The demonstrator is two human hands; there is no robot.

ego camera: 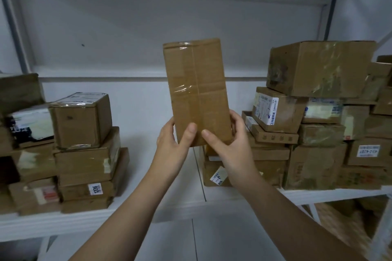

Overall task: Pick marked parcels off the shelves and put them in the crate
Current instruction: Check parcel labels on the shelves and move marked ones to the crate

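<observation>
Both hands hold one tall taped cardboard parcel upright, in air betw. the shelf stacks. Left hand & right hand pinch its bottom end, thumbs in front; most of the box sits above the grip. No mark shows, so prob. best turn it slowly, w/ firm hold.

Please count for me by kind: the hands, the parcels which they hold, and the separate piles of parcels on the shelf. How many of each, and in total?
Hands: 2, the left hand and the right hand
Held parcels: 1, the brown box
Piles on the shelf: 2, the left pile and the right pile
Total: 5
</observation>
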